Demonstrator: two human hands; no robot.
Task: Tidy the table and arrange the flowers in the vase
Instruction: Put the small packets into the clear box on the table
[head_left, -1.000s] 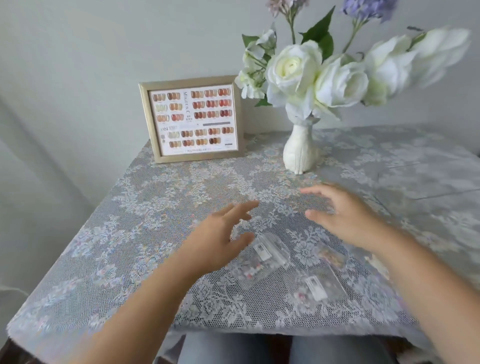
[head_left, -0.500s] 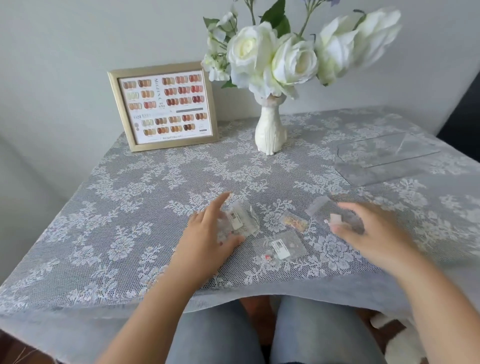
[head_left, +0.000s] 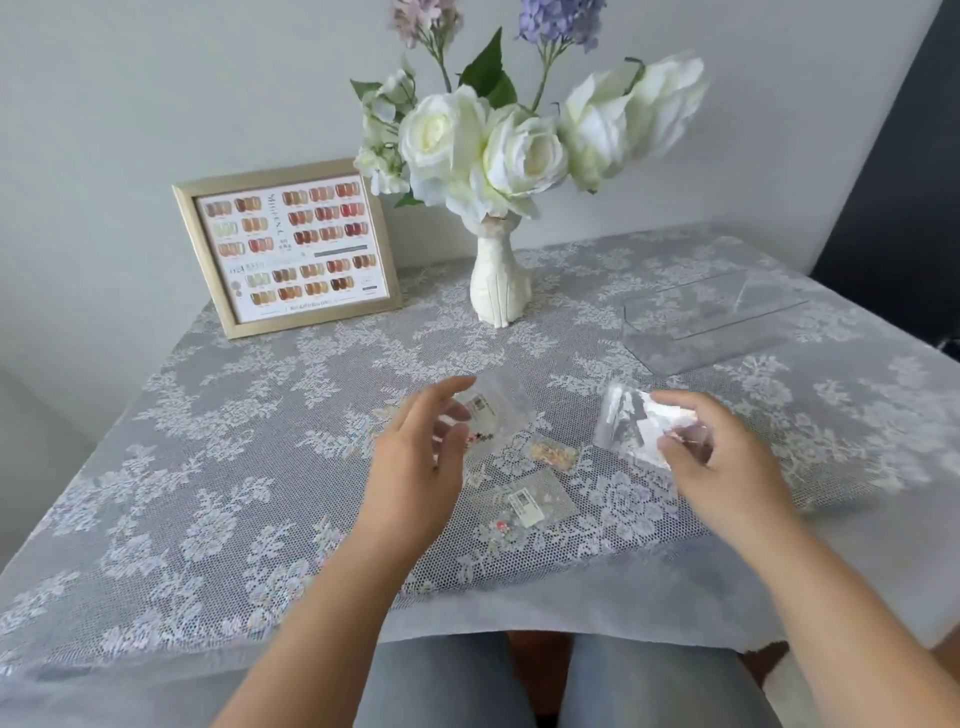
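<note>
White vase with white roses stands well beyond both hands, beside the gold-framed nail colour chart. Left hand pinches a clear packet nearer than the vase. Right hand grips a second clear packet. Two more packets lie between them on the lace tablecloth. Clear acrylic tray right of vase; grey wall behind. Both forearms extend forward, palms inward.
</note>
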